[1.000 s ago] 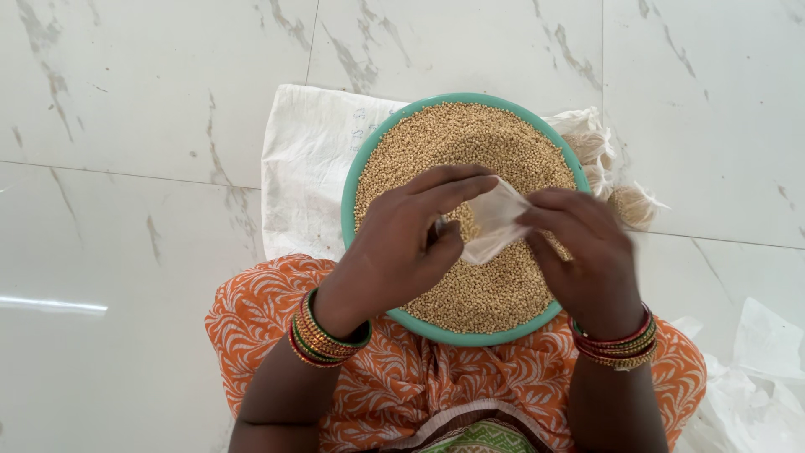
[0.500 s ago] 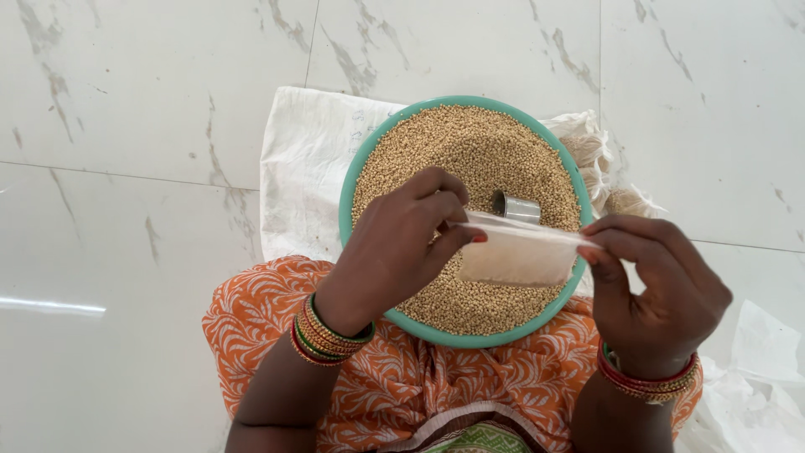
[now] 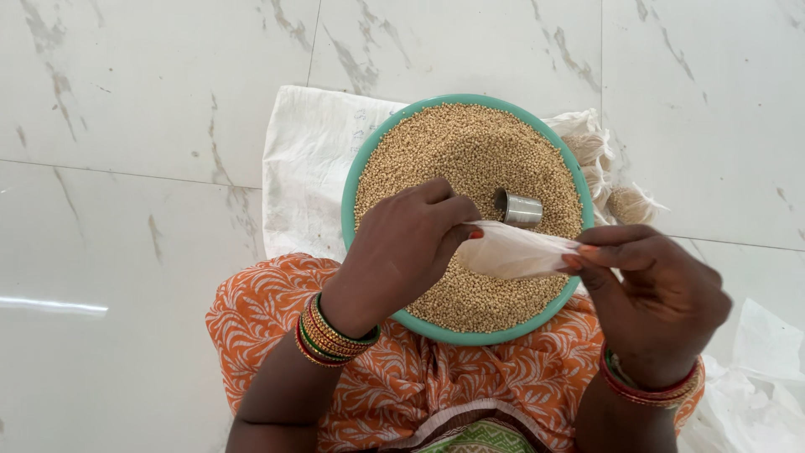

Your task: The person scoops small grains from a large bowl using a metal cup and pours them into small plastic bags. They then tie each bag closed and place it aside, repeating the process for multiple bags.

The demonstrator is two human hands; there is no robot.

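A round teal basin (image 3: 362,173) full of tan grain (image 3: 470,151) rests on my lap. Above its near side I hold a small clear plastic bag (image 3: 516,252) stretched flat between both hands. My left hand (image 3: 402,252) pinches the bag's left end with thumb and fingers. My right hand (image 3: 662,298) pinches the right end, out past the basin's rim. A small steel cup (image 3: 520,210) lies on its side in the grain just behind the bag.
A white woven sack (image 3: 306,159) lies under the basin on the white marble floor (image 3: 126,168). Crumpled clear plastic bags sit at the basin's right (image 3: 616,180) and at the lower right corner (image 3: 755,377). My orange patterned clothing (image 3: 268,319) fills the bottom.
My hands have drawn apart, pulling the crumpled bag out flat. My right hand moved right and down past the rim, uncovering the steel cup in the grain.
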